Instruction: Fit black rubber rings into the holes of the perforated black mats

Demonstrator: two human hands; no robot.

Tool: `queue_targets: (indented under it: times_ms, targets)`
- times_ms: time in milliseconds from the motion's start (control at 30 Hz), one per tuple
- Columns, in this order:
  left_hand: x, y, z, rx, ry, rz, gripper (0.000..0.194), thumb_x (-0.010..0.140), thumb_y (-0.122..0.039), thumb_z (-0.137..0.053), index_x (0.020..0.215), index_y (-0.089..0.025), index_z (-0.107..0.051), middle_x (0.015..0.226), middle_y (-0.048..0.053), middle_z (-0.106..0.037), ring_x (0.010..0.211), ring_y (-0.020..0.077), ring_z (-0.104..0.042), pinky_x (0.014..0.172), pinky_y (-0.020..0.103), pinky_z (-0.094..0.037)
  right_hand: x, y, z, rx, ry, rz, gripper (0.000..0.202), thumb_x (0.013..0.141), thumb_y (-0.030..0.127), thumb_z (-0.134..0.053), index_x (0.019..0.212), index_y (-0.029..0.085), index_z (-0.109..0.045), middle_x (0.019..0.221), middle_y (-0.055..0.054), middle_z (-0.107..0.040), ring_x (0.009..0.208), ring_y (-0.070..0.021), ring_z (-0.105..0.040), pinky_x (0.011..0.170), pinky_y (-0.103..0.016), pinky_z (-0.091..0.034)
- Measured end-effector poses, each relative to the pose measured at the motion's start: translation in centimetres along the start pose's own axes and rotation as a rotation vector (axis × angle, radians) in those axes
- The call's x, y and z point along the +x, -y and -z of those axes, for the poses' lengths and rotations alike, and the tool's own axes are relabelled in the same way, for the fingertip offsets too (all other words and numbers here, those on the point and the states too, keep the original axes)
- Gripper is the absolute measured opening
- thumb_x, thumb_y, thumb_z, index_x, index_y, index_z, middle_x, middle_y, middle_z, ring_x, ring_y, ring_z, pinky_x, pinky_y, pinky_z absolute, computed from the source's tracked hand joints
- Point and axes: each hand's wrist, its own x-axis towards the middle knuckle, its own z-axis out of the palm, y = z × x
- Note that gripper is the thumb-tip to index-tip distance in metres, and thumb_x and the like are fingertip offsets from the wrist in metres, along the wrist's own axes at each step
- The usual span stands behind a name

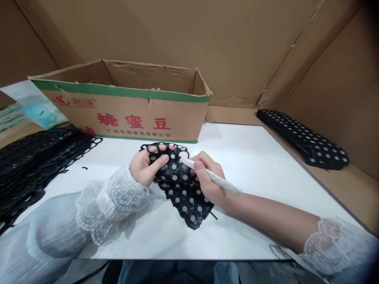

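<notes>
While pinching a dotted black sheet [184,199] in the left hand [147,166], with thumb on top and fingers at the far edge, held a white pen-shaped tool [220,180] clamped between the thumb and fingers of the right hand [211,179]. Set the tool's tip at the sheet near its far edge, touching or just above, too close to tell which. Had the sheet over the middle of the white tabletop [254,157], with a lower flap slanting toward the near edge. Reached in from the lower left, inside a pale sleeve [53,225] with a lace cuff, and from the lower right with a bare forearm [272,213]. Had a heap of black openwork strips [26,161] to the left, with a small black scrap [85,168] near it. Faced an open cardboard box [189,120], green-edged and printed with red Chinese characters, at the far left. Had a dotted black bundle [304,138] on the cardboard ledge [357,193] at the right. Sat among tall brown cardboard panels [237,47].
</notes>
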Motion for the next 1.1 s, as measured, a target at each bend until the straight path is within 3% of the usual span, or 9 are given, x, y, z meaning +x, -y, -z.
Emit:
queue_targets:
  times_ms: [300, 467, 733, 900, 1100]
  targets:
    - [-0.5, -0.6, -0.2, 0.134, -0.049, -0.081, 0.015, 0.068, -0.026, -0.063, 0.077, -0.017, -0.055, 0.094, 0.005, -0.067, 0.095, 0.0225, -0.059, 0.093, 0.039, -0.043, 0.1, 0.0, -0.1, -0.031, -0.007, 0.007, 0.024, 0.089, 0.034, -0.034, 0.071, 0.02, -0.041, 0.062, 0.003, -0.044, 0.055, -0.0084, -0.041, 0.052, -0.021, -0.035]
    - [-1.2, -1.0, -0.4, 0.209, 0.041, -0.039, 0.01, 0.071, -0.028, -0.06, 0.079, -0.022, -0.06, 0.095, 0.003, -0.067, 0.095, 0.0255, -0.059, 0.092, 0.041, -0.045, 0.3, -0.2, -0.2, -0.07, 0.006, 0.013, 0.024, 0.088, 0.036, -0.036, 0.07, 0.02, -0.04, 0.061, 0.003, -0.041, 0.055, -0.0087, -0.038, 0.052, -0.022, -0.033]
    - [-2.1, -1.3, 0.0, 0.505, 0.07, -0.174, 0.026, 0.07, -0.025, -0.06, 0.095, -0.024, -0.066, 0.096, 0.001, -0.068, 0.097, 0.0273, -0.059, 0.094, 0.037, -0.042, 0.8, -0.5, -0.9, -0.103, 0.0, 0.1, 0.025, 0.088, 0.035, -0.035, 0.068, 0.02, -0.038, 0.062, 0.003, -0.04, 0.058, -0.0104, -0.04, 0.055, -0.023, -0.034]
    - [-2.7, -0.9, -0.1, 0.796, 0.1, -0.285, 0.032, 0.078, -0.029, -0.05, 0.108, -0.023, -0.06, 0.095, 0.001, -0.068, 0.087, 0.0231, -0.063, 0.081, 0.03, -0.049, 1.2, -0.2, -1.0, -0.139, -0.02, 0.13, 0.024, 0.089, 0.032, -0.034, 0.068, 0.02, -0.037, 0.064, 0.002, -0.041, 0.059, -0.0104, -0.04, 0.058, -0.023, -0.034]
    - [-2.8, -0.6, 0.0, 0.81, 0.159, -0.377, 0.038, 0.079, -0.023, -0.05, 0.117, -0.027, -0.05, 0.108, -0.001, -0.064, 0.086, 0.0195, -0.064, 0.078, 0.027, -0.051, 1.5, 0.1, -0.8, -0.114, 0.002, 0.101, 0.024, 0.089, 0.03, -0.034, 0.067, 0.02, -0.035, 0.066, 0.003, -0.043, 0.059, -0.0093, -0.041, 0.058, -0.022, -0.034]
